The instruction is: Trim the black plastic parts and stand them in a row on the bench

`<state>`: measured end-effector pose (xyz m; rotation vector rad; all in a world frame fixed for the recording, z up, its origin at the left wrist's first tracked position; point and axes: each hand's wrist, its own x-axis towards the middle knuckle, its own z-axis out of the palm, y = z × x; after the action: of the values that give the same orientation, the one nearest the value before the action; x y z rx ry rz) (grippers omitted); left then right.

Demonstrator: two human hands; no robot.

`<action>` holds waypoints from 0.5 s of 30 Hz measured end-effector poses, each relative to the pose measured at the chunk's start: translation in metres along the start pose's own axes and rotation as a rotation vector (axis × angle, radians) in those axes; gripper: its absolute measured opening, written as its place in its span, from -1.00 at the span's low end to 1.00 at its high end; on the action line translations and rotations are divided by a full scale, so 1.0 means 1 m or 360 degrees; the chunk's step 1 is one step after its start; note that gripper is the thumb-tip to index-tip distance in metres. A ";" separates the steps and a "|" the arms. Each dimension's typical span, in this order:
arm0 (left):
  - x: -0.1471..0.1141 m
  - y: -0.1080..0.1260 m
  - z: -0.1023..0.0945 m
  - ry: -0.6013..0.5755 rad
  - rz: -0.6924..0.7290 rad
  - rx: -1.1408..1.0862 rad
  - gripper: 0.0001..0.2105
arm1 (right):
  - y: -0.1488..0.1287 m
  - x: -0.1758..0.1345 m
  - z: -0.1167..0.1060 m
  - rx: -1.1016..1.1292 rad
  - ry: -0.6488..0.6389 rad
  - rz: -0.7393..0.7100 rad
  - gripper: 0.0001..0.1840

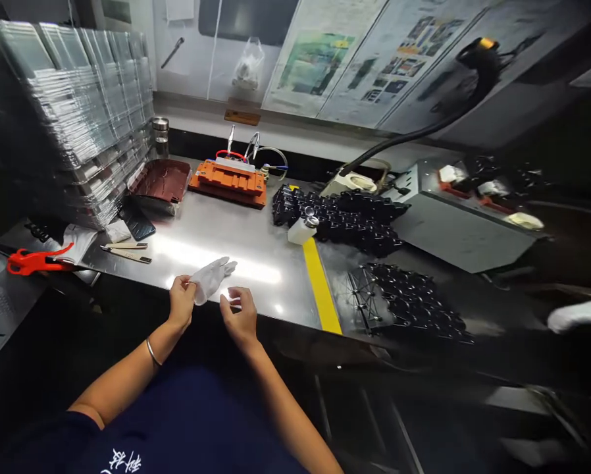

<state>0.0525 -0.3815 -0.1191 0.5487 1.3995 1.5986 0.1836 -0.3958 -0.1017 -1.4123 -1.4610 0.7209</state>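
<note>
A thin white glove (209, 279) hangs over the front of the metal bench, its fingers pointing away and to the right. My left hand (182, 304) is closed on the glove near its cuff. Just right of the cuff is my right hand (240, 315), its thumb and fingers curved apart with a gap between them and nothing held. Past the glove lies the bare steel bench top (236, 227).
Stacked clear plastic trays (93, 118) rise at the left. An orange fixture (231, 181) stands at the back. Black moulded parts (345, 217), a white bottle (303, 228) and yellow tape (321, 289) are to the right. Tweezers (128, 253) and a red air gun (33, 260) lie left.
</note>
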 end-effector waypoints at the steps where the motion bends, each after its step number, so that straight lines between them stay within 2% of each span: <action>1: -0.003 0.000 0.003 -0.0005 0.0008 0.0004 -0.84 | -0.003 -0.004 0.002 -0.0069 -0.0018 -0.0083 -0.72; 6: -0.031 0.005 0.006 -0.0109 0.0108 0.0163 -0.85 | -0.017 0.004 0.009 -0.0596 -0.0265 -0.0323 -0.87; 9: -0.048 0.018 -0.005 -0.0256 0.0163 0.0323 -0.88 | -0.022 0.008 0.001 -0.0647 -0.0334 -0.0370 -0.81; 12: -0.056 0.030 -0.014 -0.0482 0.0068 0.0470 -0.98 | -0.030 0.001 -0.011 -0.0676 -0.0425 -0.0423 -0.77; 15: -0.055 0.032 -0.015 -0.0705 -0.0155 0.0560 -0.75 | -0.037 -0.015 -0.022 -0.0676 -0.0490 -0.0464 -0.76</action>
<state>0.0564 -0.4338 -0.0802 0.9618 1.3417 1.0703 0.1868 -0.4207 -0.0635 -1.3919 -2.1057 0.4718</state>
